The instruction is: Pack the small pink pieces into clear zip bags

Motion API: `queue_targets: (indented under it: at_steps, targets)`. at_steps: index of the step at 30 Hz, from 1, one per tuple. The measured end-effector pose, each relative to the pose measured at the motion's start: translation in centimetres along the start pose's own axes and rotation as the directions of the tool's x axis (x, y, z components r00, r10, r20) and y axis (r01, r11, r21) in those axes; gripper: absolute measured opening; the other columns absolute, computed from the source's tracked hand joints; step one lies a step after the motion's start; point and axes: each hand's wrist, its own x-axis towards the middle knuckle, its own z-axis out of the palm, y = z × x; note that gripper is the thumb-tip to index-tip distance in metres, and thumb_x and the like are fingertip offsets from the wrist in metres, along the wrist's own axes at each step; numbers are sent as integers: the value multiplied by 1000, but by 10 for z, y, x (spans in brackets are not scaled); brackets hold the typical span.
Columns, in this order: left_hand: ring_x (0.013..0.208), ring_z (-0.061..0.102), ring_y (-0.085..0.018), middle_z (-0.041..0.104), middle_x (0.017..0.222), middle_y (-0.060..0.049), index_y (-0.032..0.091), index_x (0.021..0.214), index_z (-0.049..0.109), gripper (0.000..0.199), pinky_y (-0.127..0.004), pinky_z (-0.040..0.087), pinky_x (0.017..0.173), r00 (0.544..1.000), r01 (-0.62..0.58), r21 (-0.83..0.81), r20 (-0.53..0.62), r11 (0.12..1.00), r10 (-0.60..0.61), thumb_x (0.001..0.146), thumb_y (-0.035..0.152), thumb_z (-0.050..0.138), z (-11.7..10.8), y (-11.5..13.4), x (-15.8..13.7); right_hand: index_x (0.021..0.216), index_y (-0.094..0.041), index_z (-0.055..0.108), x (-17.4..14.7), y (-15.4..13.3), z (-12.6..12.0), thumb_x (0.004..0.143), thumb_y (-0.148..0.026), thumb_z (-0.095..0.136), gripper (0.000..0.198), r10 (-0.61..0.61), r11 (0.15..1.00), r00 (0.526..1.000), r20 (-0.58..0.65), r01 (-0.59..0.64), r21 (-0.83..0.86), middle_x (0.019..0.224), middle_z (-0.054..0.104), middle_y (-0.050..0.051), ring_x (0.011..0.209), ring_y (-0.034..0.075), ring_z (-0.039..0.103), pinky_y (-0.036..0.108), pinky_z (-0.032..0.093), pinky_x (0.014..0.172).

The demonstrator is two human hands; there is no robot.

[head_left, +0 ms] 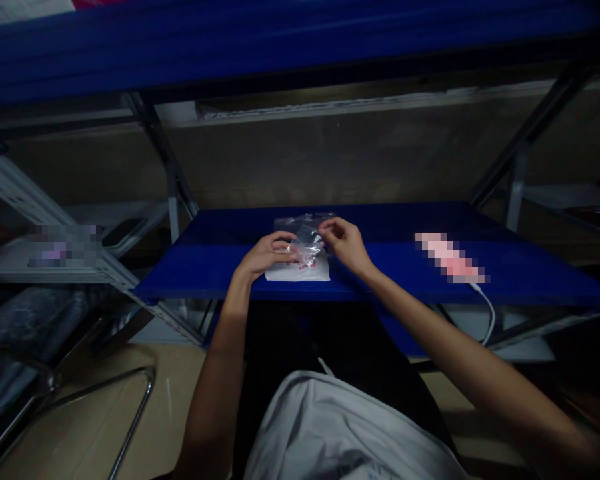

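Observation:
A clear plastic bag [309,235] lies crumpled on top of a white packet with red print [290,272], near the front edge of the blue shelf [380,267]. With thumb and fingertips pinched together, my right hand [344,241] grips the bag's upper right side. My left hand [270,255] rests at the left of the bag, its fingers spread and reaching over the plastic and the packet. Whether the left fingertips press on the bag or on the packet beneath is hard to make out.
A blurred-out pink device [450,257] with a white cable [491,310] lies on the shelf to the right. Another blue shelf [300,47] hangs above. Slotted metal posts [173,200] stand at the sides. A metal chair frame [135,413] is at lower left, beside a grey side shelf [80,273].

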Motion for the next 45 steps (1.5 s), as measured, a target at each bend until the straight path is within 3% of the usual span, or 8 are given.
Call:
queue_targets:
  at_steps: [8, 15, 22, 25, 28, 34, 37, 45]
  targets:
    - [84, 70, -14, 72, 98, -5, 17, 113, 73, 39, -25, 57, 72, 999, 3, 55, -42, 998, -1, 75, 12, 79, 23, 12, -10, 97, -22, 63, -40, -7, -20, 75, -45, 85, 39, 171, 967, 983, 64, -180, 179, 76, 71, 2, 66, 20, 69, 27, 50, 49]
    - [83, 72, -17, 73, 98, -4, 23, 143, 57, 85, -31, 61, 78, 998, 45, -25, -53, 999, -46, 64, 5, 85, 46, 6, -9, 92, -21, 62, -43, -1, -23, 76, -47, 84, 38, 166, 967, 986, -27, -157, 199, 71, 72, 3, 60, 19, 68, 29, 53, 52]
    - [78, 73, -18, 72, 87, -2, 18, 135, 62, 69, -38, 62, 83, 993, 46, 206, -113, 978, -23, 71, 10, 84, 25, 8, -8, 87, -21, 60, -51, 7, -17, 78, -46, 80, 33, 177, 976, 984, -26, -172, 133, 67, 70, 3, 60, 20, 69, 29, 52, 51]
    - [103, 72, -25, 73, 109, -10, 18, 134, 64, 62, -45, 58, 96, 965, -39, 556, -196, 830, 177, 76, 20, 85, 25, 18, -12, 85, -21, 60, -54, 4, -13, 79, -45, 77, 30, 192, 976, 981, -30, -188, 110, 66, 69, 3, 58, 19, 67, 29, 52, 51]
    - [135, 57, -32, 62, 142, -13, 23, 141, 61, 68, -49, 46, 113, 918, -167, 849, -51, 501, 393, 79, 34, 86, 42, 25, -14, 86, -22, 60, -55, 1, -9, 80, -44, 75, 28, 210, 970, 978, 20, -211, 124, 67, 69, 2, 59, 18, 65, 28, 51, 52]
    - [133, 54, -37, 61, 142, -14, 22, 152, 51, 75, -54, 37, 113, 941, -172, 976, 122, 133, 315, 85, 45, 76, 77, 18, 3, 87, -22, 60, -55, 6, -5, 81, -48, 74, 30, 189, 970, 980, 69, -197, 141, 67, 61, -3, 51, 12, 53, 25, 45, 49]
    - [129, 56, -38, 61, 137, -15, 19, 147, 55, 70, -54, 38, 111, 945, -182, 974, 135, 138, 300, 85, 43, 75, 75, 12, 15, 87, -22, 62, -51, 8, -6, 78, -50, 77, 33, 218, 962, 972, 88, -229, 147, 69, 61, -3, 56, 12, 53, 24, 44, 49]
    - [126, 60, -38, 60, 135, -15, 22, 140, 60, 65, -53, 43, 108, 947, -236, 902, 130, 362, 292, 81, 42, 80, 55, 6, 20, 88, -21, 73, -48, -6, -5, 75, -52, 81, 35, 322, 893, 901, 291, -392, 223, 84, 72, 3, 76, 17, 65, 23, 46, 56]
